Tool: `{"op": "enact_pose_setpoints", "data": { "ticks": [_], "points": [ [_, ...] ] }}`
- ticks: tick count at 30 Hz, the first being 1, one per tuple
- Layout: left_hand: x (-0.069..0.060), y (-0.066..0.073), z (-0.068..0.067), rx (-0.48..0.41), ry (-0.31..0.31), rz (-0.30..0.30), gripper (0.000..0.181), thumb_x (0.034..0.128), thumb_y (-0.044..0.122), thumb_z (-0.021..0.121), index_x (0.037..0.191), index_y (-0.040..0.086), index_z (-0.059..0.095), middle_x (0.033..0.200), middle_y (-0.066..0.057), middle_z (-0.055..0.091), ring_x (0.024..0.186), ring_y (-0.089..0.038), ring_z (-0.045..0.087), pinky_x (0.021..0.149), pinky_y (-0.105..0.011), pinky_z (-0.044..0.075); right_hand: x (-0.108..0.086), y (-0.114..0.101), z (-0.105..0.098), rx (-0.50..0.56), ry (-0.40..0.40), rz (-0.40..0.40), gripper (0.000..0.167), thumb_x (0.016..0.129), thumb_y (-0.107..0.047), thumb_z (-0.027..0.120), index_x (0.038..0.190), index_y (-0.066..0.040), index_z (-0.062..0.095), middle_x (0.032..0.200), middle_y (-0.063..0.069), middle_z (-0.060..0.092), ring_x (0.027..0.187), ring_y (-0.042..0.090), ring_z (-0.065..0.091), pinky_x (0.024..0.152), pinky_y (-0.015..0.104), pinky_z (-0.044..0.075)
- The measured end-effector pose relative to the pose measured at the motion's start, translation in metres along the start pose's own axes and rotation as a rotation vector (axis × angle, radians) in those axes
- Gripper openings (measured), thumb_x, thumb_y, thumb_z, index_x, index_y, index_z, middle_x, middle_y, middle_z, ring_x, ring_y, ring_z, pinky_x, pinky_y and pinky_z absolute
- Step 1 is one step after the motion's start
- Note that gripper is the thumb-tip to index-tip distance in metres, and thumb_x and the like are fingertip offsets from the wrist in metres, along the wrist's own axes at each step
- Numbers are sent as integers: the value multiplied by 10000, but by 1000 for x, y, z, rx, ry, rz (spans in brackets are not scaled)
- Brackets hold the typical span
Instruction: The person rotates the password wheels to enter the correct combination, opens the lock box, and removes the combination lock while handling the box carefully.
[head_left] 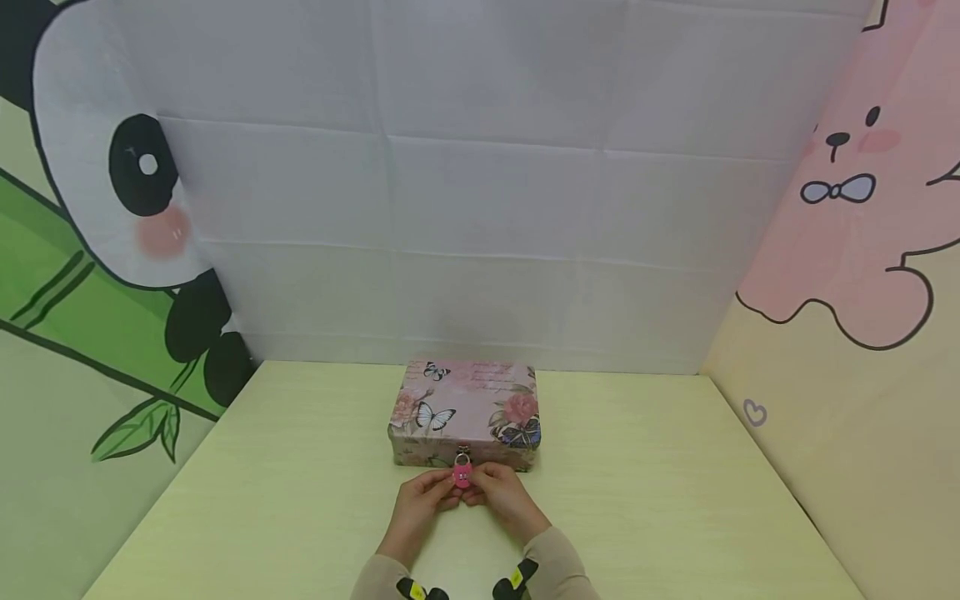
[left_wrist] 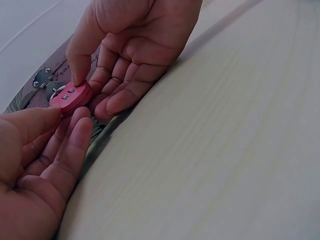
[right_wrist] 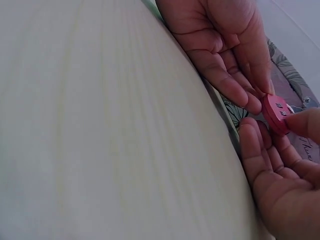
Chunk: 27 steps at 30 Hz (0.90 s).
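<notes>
A pink combination padlock point(head_left: 462, 476) hangs by its shackle at the metal clasp on the front of a floral, butterfly-patterned box point(head_left: 468, 400). My left hand point(head_left: 417, 508) pinches the lock's left side with thumb and fingers, and my right hand point(head_left: 510, 500) pinches its right side. In the left wrist view, the lock point(left_wrist: 71, 98) shows small number dials between the left hand point(left_wrist: 37, 170) and the right hand point(left_wrist: 137, 50). From the right wrist, the lock point(right_wrist: 276, 114) sits between both thumbs, with its shackle partly hidden.
The box stands on a pale yellow table point(head_left: 645, 483), near its back edge. Behind it hangs a white cloth point(head_left: 480, 200). A panda drawing point(head_left: 97, 167) covers the left wall and a pink bear drawing point(head_left: 862, 233) the right one.
</notes>
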<state>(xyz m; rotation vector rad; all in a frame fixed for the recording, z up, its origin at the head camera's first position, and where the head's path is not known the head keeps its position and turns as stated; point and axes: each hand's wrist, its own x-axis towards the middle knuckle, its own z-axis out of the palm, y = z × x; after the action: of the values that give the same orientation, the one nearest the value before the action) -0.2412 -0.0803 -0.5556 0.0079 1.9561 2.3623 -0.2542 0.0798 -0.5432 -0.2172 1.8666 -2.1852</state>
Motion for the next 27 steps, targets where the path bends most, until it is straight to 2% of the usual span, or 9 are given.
{"op": "enact_pose_setpoints", "data": {
  "ticks": [10, 17, 21, 27],
  "points": [
    [-1, 2, 0, -16, -2, -7, 274, 968, -50, 577, 1154, -250, 559, 882, -109, 707, 759, -116, 678, 714, -241, 604, -1, -2, -1, 8, -2, -11, 195, 993, 6, 507, 996, 184, 586, 793, 36, 620, 701, 105, 608, 638, 197, 563],
    [-1, 3, 1, -14, -9, -1, 279, 970, -44, 580, 1157, -251, 560, 888, -114, 708, 755, -116, 678, 709, -240, 605, 0, 0, -2, 15, -9, -6, 236, 975, -21, 505, 1032, 193, 588, 810, 40, 626, 702, 106, 604, 641, 202, 566],
    [-1, 4, 1, -12, -14, 9, 276, 970, -45, 578, 1145, -257, 557, 885, -118, 708, 756, -118, 678, 708, -242, 606, 2, -1, -2, 35, -4, 10, 225, 946, -23, 549, 1036, 178, 599, 816, 44, 638, 707, 108, 613, 646, 208, 567],
    [0, 2, 0, 1, -8, -10, 269, 970, -57, 568, 1157, -251, 559, 879, -111, 708, 747, -110, 676, 705, -235, 603, 3, 1, -1, 41, 1, 21, 197, 931, 2, 619, 1022, 177, 608, 801, 41, 656, 687, 101, 626, 643, 202, 566]
  ]
}}
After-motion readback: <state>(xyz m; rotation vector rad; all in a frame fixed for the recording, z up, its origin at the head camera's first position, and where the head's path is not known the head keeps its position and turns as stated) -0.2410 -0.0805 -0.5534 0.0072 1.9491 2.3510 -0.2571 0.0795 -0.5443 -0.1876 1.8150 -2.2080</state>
